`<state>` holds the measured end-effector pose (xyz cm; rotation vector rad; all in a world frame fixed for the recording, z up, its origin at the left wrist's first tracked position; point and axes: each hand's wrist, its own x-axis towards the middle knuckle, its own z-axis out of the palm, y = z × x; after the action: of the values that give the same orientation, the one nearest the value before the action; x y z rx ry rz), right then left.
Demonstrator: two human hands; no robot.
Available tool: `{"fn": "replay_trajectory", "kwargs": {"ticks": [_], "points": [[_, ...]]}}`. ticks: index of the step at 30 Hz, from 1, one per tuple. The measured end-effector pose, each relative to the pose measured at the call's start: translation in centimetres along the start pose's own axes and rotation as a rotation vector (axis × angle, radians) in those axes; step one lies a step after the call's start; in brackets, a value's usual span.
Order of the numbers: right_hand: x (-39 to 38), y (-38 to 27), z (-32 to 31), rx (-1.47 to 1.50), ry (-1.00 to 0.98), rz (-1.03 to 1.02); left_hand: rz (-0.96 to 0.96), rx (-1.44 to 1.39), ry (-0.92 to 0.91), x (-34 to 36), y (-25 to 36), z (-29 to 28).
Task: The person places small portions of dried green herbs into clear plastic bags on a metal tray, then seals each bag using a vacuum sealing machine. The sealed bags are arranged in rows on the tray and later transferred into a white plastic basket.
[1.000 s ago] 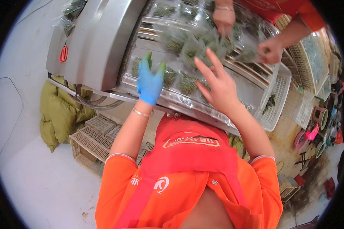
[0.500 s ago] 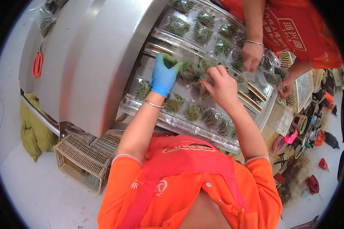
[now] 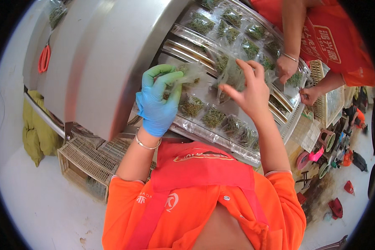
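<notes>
A steel machine bed (image 3: 160, 62) carries rows of clear bags of green herb-like pieces (image 3: 212, 118). My left hand (image 3: 157, 104), in a blue glove with green fingertips, is closed on a clear bag (image 3: 189, 71) at the bed's left. My right hand (image 3: 254, 93), bare, has its fingers apart and curved beside another bag (image 3: 227, 81) in the middle; whether the fingertips touch it I cannot tell.
A co-worker's hands (image 3: 286, 66) work at the bed's far right. A curved steel hood (image 3: 91, 58) stands left, with red-handled scissors (image 3: 44, 58) hanging. Plastic crates (image 3: 83, 166) and a green sack (image 3: 41, 137) sit below. Tubs (image 3: 304, 160) lie right on the floor.
My left hand has moved left and down, now drawing a bag with it. My right hand has risen slightly and opened its fingers. The co-worker's hands have shifted a little.
</notes>
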<state>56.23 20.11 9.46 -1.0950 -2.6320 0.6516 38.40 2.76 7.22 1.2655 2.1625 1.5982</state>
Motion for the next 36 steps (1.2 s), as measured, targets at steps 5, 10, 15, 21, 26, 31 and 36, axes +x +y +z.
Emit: {"fn": "replay_trajectory", "kwargs": {"ticks": [5, 10, 15, 21, 26, 31, 36], "points": [[-0.5, -4.0, -0.2, 0.434, -0.034, -0.303, -0.505, -0.561, -0.174, -1.5, -0.3, -0.4], [-0.4, -3.3, 4.4, 1.048, -0.107, 0.127, -0.634, -0.807, -0.014, -0.4, -0.4, 1.4], [0.9, -3.5, 4.3, 1.549, -0.026, 0.296, -0.613, -0.779, 0.175, -0.1, -3.7, 2.0], [3.5, -4.5, 6.6, 0.751, -0.175, 0.046, -0.547, -0.673, 0.072, 1.5, -4.4, 1.4], [4.0, -4.9, 7.7, 0.494, -0.376, 0.046, -0.577, -0.06, -0.087, 2.7, -8.5, 1.8], [5.1, -4.3, 12.6, -0.172, -0.4, -0.09, -0.529, 0.691, -0.266, 3.9, -8.7, 4.3], [4.9, -2.3, 13.2, -0.186, -0.256, -0.051, 0.07, 0.74, -0.273, 0.8, -8.9, 3.5]]}}
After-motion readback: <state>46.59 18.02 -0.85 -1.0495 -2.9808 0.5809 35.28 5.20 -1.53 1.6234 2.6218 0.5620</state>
